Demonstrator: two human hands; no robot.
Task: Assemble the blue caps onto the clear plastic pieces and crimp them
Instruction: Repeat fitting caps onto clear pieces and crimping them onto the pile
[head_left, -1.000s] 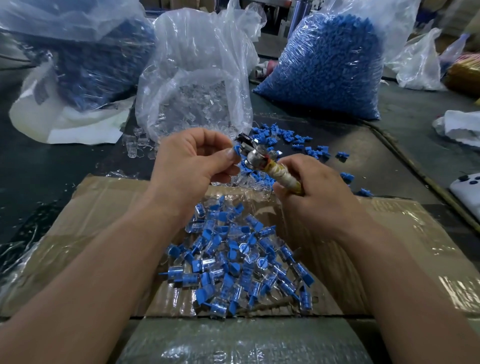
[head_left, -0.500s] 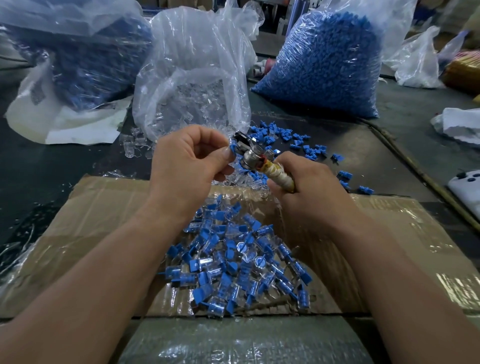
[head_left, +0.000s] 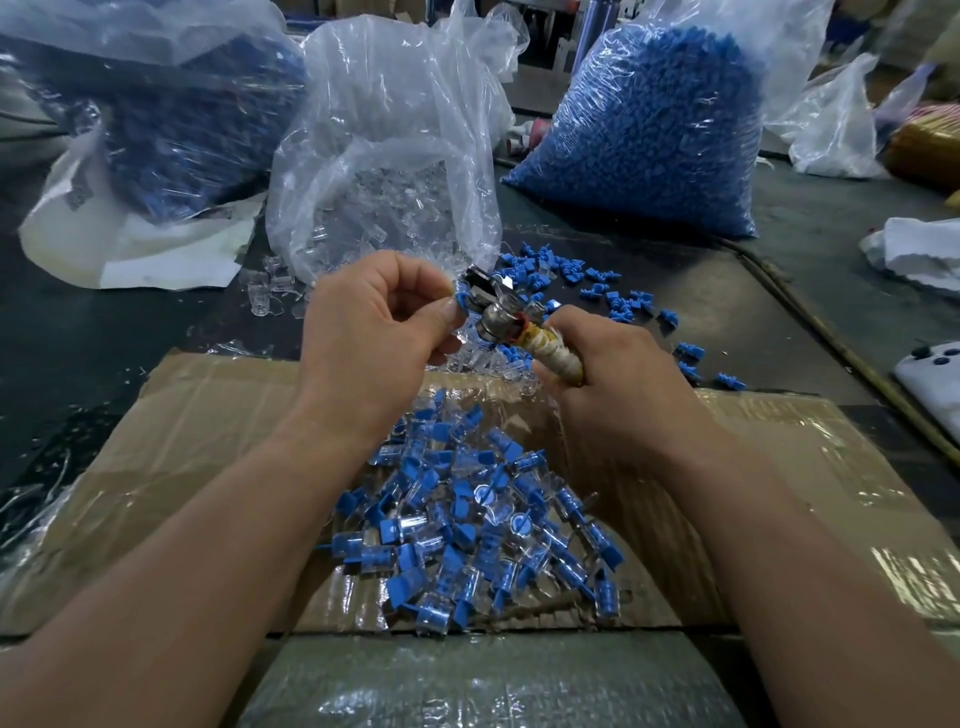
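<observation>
A: Anything different from a second ago?

B: Barely. Left hand (head_left: 379, 332) still pinches the blue cap (head_left: 461, 302) at the tool (head_left: 496, 323) head, right hand (head_left: 618, 379) clamped round its handle, above the cardboard (head_left: 208, 415)'s far edge. Crimp's still going, I'd guess.

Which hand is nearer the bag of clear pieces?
Left. The left hand, pinching a blue cap, is in front of the bag; the right hand, gripping the crimp tool, is to its right.

Blue cap (head_left: 462, 303): mostly behind my left hand (head_left: 379, 327).
Tool handle (head_left: 557, 358): end inside my right hand (head_left: 623, 389).
White device (head_left: 935, 376): cropped.
</observation>
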